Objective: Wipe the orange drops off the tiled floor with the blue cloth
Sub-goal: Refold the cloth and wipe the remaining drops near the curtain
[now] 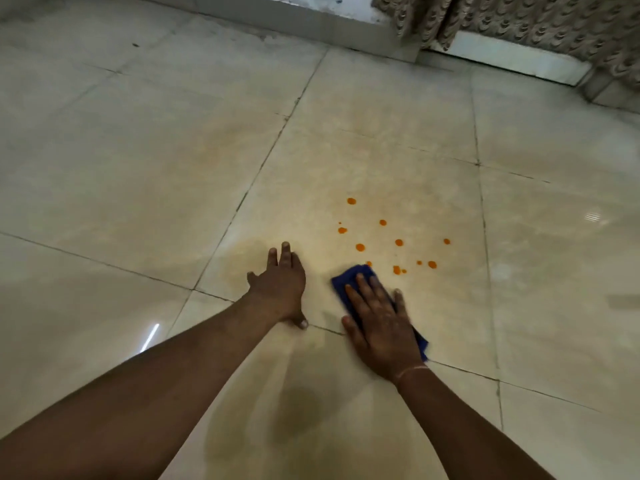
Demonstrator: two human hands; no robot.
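1. Two bare forearms reach in from the near edge, over a dark shadow on the floor (138,168), which is laid with large, glossy pale tiles.
2. A thin thread (412,369) circles the right wrist.
3. The right hand (379,327) lies palm down on the cloth (349,278). Its fingers are straight and slightly spread, pressing the cloth flat against the tile without curling round it.
4. The cloth is blue and bunched. It shows beyond the fingertips and again at the right of the palm, and it sits across a grout line.
5. The left hand (280,285) is planted flat on the bare tile just left of the cloth, apart from it. Its fingers are stretched out and it grasps nothing.
6. The drops (360,247) are orange and scattered on the same tile, beyond and to the right of the cloth. The nearest one sits right at the cloth's far edge, two more lie just beside it, and the farthest stands well apart.
7. Bright streaks of light reflect off the tiles at the left and the right.
8. At the far end a pale wall base (311,26) runs along the floor, with a patterned curtain (519,19) hanging at the upper right.
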